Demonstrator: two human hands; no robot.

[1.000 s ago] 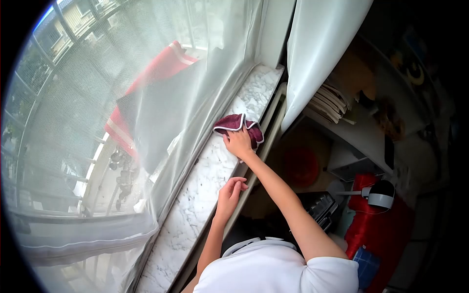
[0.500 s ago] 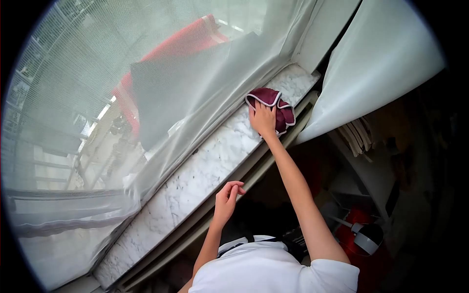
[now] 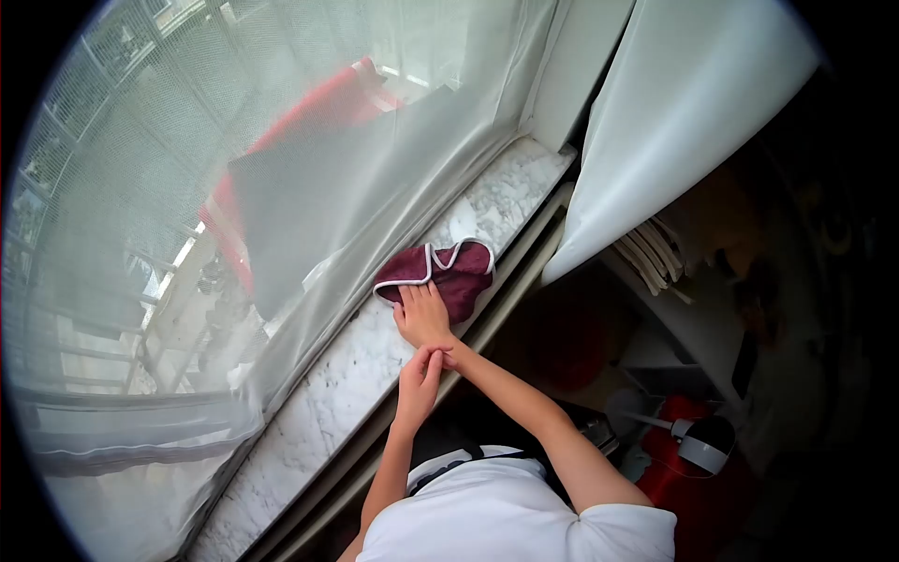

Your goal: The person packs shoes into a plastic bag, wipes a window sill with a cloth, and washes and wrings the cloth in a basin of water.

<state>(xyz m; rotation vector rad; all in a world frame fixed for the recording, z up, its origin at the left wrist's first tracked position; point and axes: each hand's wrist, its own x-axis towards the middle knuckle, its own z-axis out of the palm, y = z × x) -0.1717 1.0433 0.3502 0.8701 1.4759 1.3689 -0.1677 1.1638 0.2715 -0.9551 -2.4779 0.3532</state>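
Note:
A maroon cloth (image 3: 454, 284) with a pale border lies bunched on the marble windowsill (image 3: 342, 393). My right hand (image 3: 424, 317) presses down on the cloth's near side, its fingers partly over the fabric and gripping it against the stone. Close below, my left hand (image 3: 423, 375) is held at the sill's front edge with its fingers curled in. Its fingertips meet or overlap the right wrist; whether they touch is unclear. No object shows in the left hand.
A sheer curtain (image 3: 309, 206) hangs along the sill's window side. White fabric (image 3: 684, 122) drapes at the upper right. Beneath are stacked papers or books (image 3: 651, 255) and a white lamp-like object (image 3: 704, 445) near something red. A rail (image 3: 520, 272) runs along the sill's front.
My right hand has slid the cloth down-left along the sill, toward my body. The left hand, still curled, now sits right by the right wrist. The view has shifted a little.

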